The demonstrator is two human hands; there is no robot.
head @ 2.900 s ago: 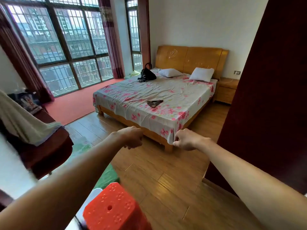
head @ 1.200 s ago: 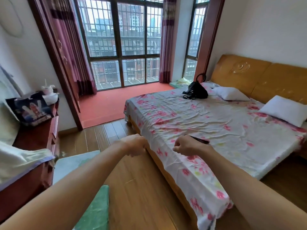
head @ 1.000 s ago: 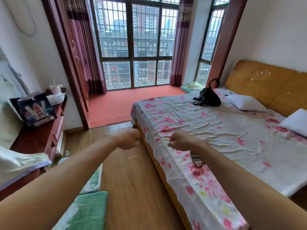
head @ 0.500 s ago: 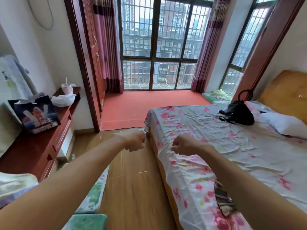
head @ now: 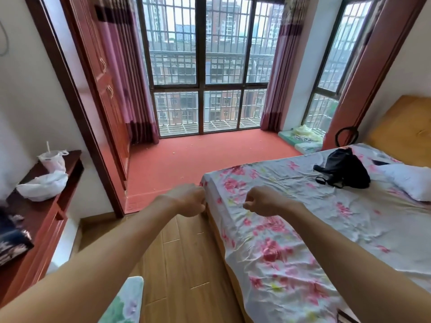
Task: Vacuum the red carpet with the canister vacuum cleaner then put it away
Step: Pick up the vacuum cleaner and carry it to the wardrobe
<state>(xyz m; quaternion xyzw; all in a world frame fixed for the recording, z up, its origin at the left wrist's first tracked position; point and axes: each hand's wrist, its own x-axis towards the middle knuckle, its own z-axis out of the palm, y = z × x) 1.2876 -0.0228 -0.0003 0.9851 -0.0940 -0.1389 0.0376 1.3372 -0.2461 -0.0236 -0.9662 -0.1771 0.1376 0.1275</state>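
The red carpet [head: 198, 159] covers a raised bay by the barred windows, straight ahead, with small crumbs scattered on it. No vacuum cleaner is in view. Both arms stretch forward at chest height. My left hand [head: 189, 199] is a closed fist holding nothing, above the wooden floor near the bed's corner. My right hand [head: 261, 201] is also a fist with nothing in it, over the foot of the bed.
A bed with a floral sheet [head: 303, 229] fills the right, with a black bag [head: 345, 171] and a pillow [head: 410, 180] on it. A dark wooden dresser [head: 46, 217] with plastic bags stands left. A wardrobe [head: 105, 89] flanks the carpet. Green mats [head: 126, 304] lie on the floor.
The view has moved forward along the bed toward the carpeted bay, which now lies closer and centred. Both fists stay held out in front, unchanged.
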